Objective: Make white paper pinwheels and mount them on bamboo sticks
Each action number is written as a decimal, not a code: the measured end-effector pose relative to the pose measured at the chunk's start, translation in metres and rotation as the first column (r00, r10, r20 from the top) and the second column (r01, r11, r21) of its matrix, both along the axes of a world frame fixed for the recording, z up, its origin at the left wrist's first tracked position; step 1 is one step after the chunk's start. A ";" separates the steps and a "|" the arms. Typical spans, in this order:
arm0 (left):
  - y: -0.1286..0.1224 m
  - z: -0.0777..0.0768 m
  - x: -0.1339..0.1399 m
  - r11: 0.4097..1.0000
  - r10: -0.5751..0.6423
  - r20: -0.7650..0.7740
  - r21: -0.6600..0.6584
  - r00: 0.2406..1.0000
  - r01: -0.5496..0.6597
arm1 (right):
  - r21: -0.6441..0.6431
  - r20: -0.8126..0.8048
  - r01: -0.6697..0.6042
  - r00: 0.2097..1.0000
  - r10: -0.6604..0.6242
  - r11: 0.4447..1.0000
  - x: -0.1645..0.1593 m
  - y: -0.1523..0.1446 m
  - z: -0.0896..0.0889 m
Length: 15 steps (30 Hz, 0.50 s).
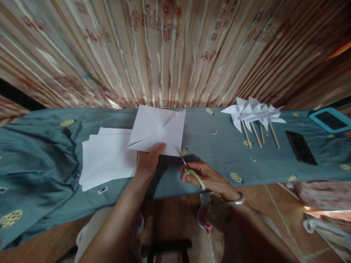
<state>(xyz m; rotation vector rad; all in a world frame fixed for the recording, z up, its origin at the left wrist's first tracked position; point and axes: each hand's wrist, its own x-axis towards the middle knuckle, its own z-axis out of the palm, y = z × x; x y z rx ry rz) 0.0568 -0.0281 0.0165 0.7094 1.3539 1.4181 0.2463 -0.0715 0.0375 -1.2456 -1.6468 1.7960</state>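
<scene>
My left hand (149, 160) grips the near edge of a square sheet of white paper (160, 126), thumb on top and fingers beneath. Diagonal creases run across the sheet, and slits show near some of its corners. In my right hand (204, 175) is a pair of scissors (195, 177) with pale green handles. Its blades reach the sheet's near right corner; whether they are parted I cannot tell. Left of the held sheet, and partly under it, lies a loose stack of white paper (108, 157).
Several white paper pinwheels (256, 113) on wooden sticks lie at the right of the cloth-covered table (208, 146). Beyond them are a dark phone (301, 148) and a blue-framed device (330, 119). A patterned curtain (164, 54) hangs along the far edge. Cloth bunches up at the left.
</scene>
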 end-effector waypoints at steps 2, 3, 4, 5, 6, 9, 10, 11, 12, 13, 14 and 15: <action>-0.001 0.001 0.001 1.000 -0.001 0.028 0.006 1.000 0.001 | 0.002 -0.004 0.002 1.000 -0.002 1.000 0.000 0.000 -0.001; -0.002 0.002 0.002 1.000 -0.004 0.041 0.011 0.999 0.004 | 0.008 -0.004 0.002 1.000 -0.002 1.000 0.000 0.000 -0.001; -0.002 0.003 0.003 1.000 -0.005 0.040 0.007 0.999 0.005 | 0.017 -0.004 0.001 1.000 -0.001 1.000 0.000 0.000 -0.001; -0.003 0.004 0.003 1.000 -0.007 0.034 0.001 0.999 0.007 | 0.027 -0.001 -0.002 1.000 0.002 1.000 0.000 0.000 -0.001; -0.004 0.004 0.003 1.000 -0.012 0.034 -0.002 0.999 0.012 | 0.033 0.000 -0.007 1.000 0.007 0.999 0.000 0.001 -0.001; -0.004 0.002 0.004 1.000 -0.019 0.051 -0.005 0.999 0.019 | 0.032 -0.008 -0.014 1.000 0.014 0.999 0.000 0.001 0.000; -0.004 0.001 0.004 1.000 -0.016 0.055 -0.005 0.998 0.016 | 0.028 -0.006 -0.014 1.000 0.014 1.000 0.000 0.001 0.000; -0.004 0.000 0.003 1.000 -0.014 0.058 -0.005 0.998 0.015 | 0.021 -0.004 -0.010 1.000 0.010 1.000 -0.001 0.001 0.000; -0.004 -0.001 0.003 1.000 -0.014 0.058 -0.006 0.998 0.014 | 0.011 -0.001 -0.005 1.000 0.005 1.000 -0.001 0.001 0.000; -0.004 -0.001 0.004 1.000 -0.017 0.058 -0.006 0.998 0.017 | 0.002 0.002 -0.001 1.000 0.001 1.000 -0.001 0.000 0.000; -0.004 -0.001 0.004 1.000 -0.021 0.064 -0.002 0.998 0.021 | -0.006 0.003 0.001 1.000 -0.001 1.000 -0.001 0.000 -0.001; -0.004 -0.001 0.004 1.000 -0.022 0.075 0.007 0.997 0.022 | -0.014 0.001 0.001 1.000 -0.001 1.000 -0.001 0.000 -0.001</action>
